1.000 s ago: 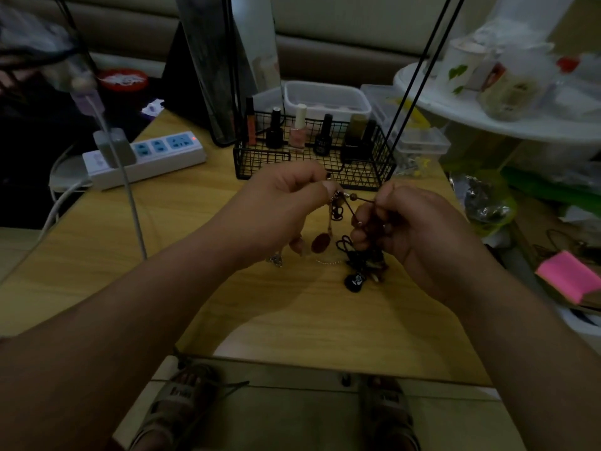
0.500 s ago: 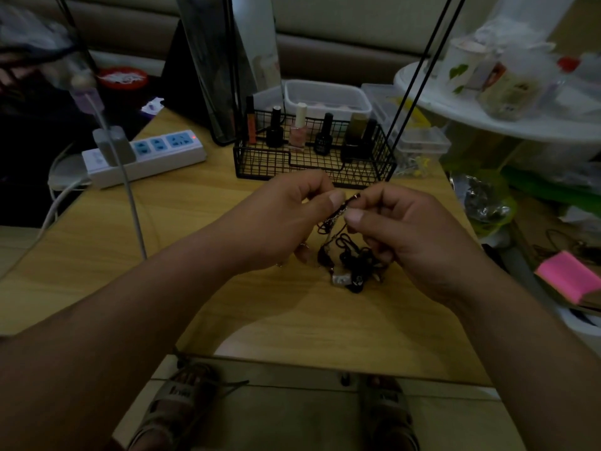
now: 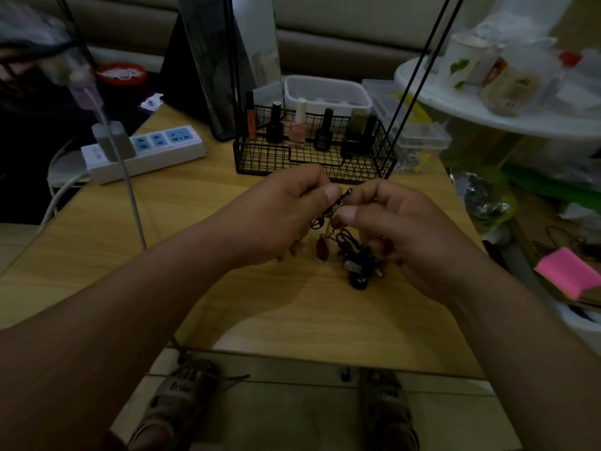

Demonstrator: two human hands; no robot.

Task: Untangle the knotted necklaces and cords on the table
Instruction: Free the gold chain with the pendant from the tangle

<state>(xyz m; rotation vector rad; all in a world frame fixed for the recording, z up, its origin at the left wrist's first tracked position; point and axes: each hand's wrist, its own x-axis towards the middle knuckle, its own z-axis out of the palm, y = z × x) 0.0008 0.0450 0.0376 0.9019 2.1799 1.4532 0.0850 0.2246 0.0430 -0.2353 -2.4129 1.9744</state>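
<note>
Necklace tangle (image 3: 355, 255) is pinched at one beaded strand (image 3: 342, 199) by left hand (image 3: 287, 213) and right hand (image 3: 406, 232), drawn closer than before; knot judged unpicked.

Dim room, wooden table (image 3: 97, 255), beige sofa (image 3: 341, 43) behind, pale tiled floor (image 3: 292, 411)

Exposure dim throughout, colours muted. Brightest area: white shelf (image 3: 471, 122), upper right. Forearms cast soft shadows across the wooden surface (image 3: 179, 196) toward its near edge. Tangle of cords (image 3: 354, 255) merges into gloom, detail poor. Upper left corner smeared; wide-angle bending at frame edges.
</note>
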